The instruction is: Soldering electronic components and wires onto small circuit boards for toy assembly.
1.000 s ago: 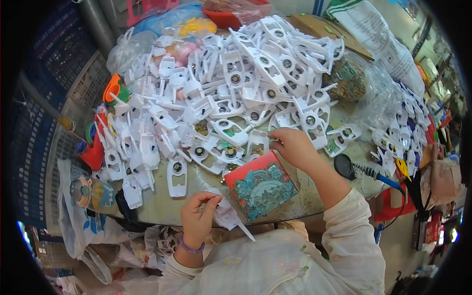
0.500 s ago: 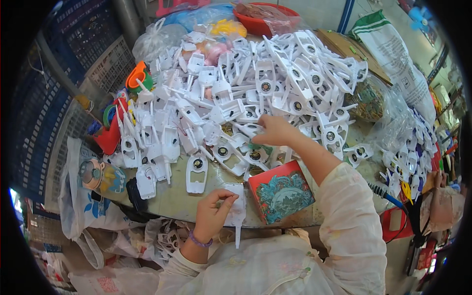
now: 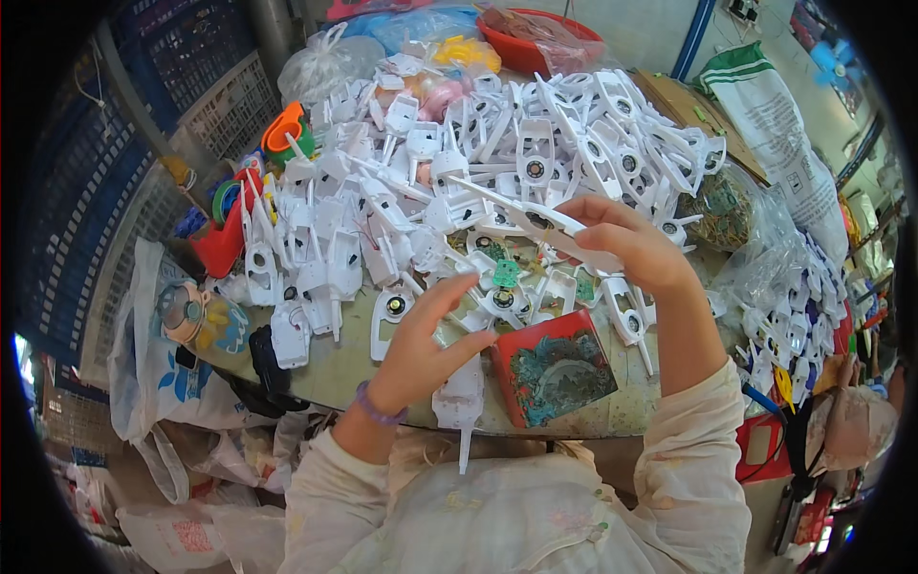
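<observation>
My right hand [image 3: 643,247] grips a long white plastic housing [image 3: 537,222] with a narrow stem, holding it tilted above the front of the pile. My left hand [image 3: 421,342] is open, its thumb and fingers apart, with nothing between them. Just below its thumb lies a flat white plastic casing [image 3: 459,394], stem pointing toward me over the table's edge. To the right of that casing sits a red box [image 3: 553,369] with a worn teal pattern on top. Between my hands, a small green circuit board [image 3: 506,275] rests among the white parts.
A large heap of white plastic housings [image 3: 535,143] covers the table, several with round black inserts. On the left stand a bottle [image 3: 191,316] and an orange tape dispenser [image 3: 284,129]. A red basin [image 3: 535,53] is at the back, a white sack [image 3: 765,115] at the right.
My right hand has taken a white housing from the pile and raised it. My left hand has risen from the casing and opened from a pinch. The view has shifted slightly.
</observation>
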`<action>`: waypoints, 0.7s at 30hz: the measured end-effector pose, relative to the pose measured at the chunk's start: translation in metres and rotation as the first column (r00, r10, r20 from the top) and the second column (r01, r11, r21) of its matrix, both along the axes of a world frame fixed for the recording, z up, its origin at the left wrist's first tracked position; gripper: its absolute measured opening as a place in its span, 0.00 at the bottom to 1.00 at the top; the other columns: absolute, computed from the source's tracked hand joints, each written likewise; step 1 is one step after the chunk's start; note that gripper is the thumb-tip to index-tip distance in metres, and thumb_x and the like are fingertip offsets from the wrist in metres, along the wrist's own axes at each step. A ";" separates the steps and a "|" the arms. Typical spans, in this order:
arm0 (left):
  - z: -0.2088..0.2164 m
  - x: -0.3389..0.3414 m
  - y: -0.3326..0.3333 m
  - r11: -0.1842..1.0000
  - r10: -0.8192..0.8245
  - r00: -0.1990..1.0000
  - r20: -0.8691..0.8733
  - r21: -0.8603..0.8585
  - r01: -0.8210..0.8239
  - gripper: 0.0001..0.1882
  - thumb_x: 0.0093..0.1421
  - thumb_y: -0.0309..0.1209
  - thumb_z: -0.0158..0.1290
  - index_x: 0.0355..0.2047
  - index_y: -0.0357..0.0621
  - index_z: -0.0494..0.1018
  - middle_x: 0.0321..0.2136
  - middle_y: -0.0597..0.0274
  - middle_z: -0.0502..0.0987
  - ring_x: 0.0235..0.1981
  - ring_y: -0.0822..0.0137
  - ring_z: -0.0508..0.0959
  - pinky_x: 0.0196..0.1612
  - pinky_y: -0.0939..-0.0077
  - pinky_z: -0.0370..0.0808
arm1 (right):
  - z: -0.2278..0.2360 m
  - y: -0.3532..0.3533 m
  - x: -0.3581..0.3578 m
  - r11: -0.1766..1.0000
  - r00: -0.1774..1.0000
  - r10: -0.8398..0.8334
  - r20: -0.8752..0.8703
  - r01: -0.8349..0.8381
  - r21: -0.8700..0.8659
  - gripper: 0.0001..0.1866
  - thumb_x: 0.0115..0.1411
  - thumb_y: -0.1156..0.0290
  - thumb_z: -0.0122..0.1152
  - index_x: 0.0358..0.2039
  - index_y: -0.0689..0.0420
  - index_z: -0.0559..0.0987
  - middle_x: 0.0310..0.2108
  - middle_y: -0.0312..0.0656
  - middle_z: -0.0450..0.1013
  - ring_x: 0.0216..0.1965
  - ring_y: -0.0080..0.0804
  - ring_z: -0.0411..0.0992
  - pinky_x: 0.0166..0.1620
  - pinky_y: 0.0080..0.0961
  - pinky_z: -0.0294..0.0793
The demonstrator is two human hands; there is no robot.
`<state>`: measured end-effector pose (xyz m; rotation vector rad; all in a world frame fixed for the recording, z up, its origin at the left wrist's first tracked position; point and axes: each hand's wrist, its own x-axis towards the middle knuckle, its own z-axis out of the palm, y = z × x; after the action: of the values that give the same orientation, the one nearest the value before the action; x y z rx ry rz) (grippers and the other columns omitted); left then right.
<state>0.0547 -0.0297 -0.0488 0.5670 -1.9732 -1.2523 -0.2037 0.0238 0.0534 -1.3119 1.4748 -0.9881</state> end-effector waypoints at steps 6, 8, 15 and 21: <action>-0.005 -0.031 0.007 0.986 -0.109 0.990 -0.087 0.116 0.119 0.21 0.54 0.24 0.59 0.49 0.35 0.70 0.46 0.56 0.72 0.46 0.64 0.76 0.46 0.74 0.74 | -0.012 0.023 0.009 0.995 0.879 0.082 0.471 -0.098 0.010 0.30 0.52 0.64 0.52 0.53 0.68 0.66 0.48 0.50 0.71 0.45 0.36 0.72 0.50 0.28 0.70; -0.001 -0.024 0.019 0.934 -0.178 0.968 -0.174 0.280 0.222 0.12 0.56 0.21 0.56 0.42 0.34 0.74 0.40 0.58 0.74 0.40 0.71 0.78 0.43 0.78 0.76 | -0.028 0.032 0.004 0.999 0.804 0.036 0.594 -0.050 0.007 0.29 0.53 0.64 0.52 0.53 0.68 0.67 0.48 0.52 0.71 0.45 0.38 0.72 0.50 0.31 0.71; -0.007 -0.012 0.048 0.783 -0.180 0.950 -0.255 0.548 0.295 0.20 0.56 0.21 0.58 0.49 0.38 0.68 0.40 0.65 0.74 0.40 0.77 0.74 0.44 0.81 0.72 | -0.073 0.082 -0.005 0.991 0.887 -0.121 0.446 0.082 0.105 0.23 0.64 0.63 0.46 0.50 0.70 0.70 0.37 0.49 0.77 0.33 0.30 0.77 0.39 0.22 0.75; -0.004 -0.015 0.059 0.740 -0.198 0.954 -0.227 0.604 0.297 0.20 0.56 0.20 0.57 0.49 0.38 0.68 0.41 0.63 0.75 0.41 0.76 0.74 0.45 0.81 0.72 | -0.079 0.097 0.004 0.973 0.965 -0.230 0.126 0.230 0.020 0.14 0.62 0.74 0.51 0.47 0.64 0.75 0.37 0.40 0.76 0.31 0.24 0.75 0.35 0.21 0.72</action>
<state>0.0396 0.0292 -0.0527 0.5092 -1.4987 -2.1001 -0.1994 0.1211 -0.0257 -1.0685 1.5531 -1.1946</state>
